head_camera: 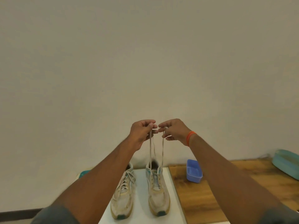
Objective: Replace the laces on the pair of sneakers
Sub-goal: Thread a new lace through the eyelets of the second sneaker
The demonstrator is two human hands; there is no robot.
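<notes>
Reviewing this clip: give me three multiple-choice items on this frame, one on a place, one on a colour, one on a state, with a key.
1. Where does the blue tub stand?
A. on the wooden surface right of the sneakers
B. between the sneakers
C. on the floor

2. What colour is the wristband?
A. green
B. orange
C. black

3. How is the right sneaker laced?
A. fully laced and tied
B. no lace at all
C. mostly unlaced, lace ends held up

Key: 1 A, it sits on wood beside the white board. 2 B, orange band on the right hand's wrist. 3 C, both hands, left hand too, pinch the ends above it; the left sneaker is fully laced.
</notes>
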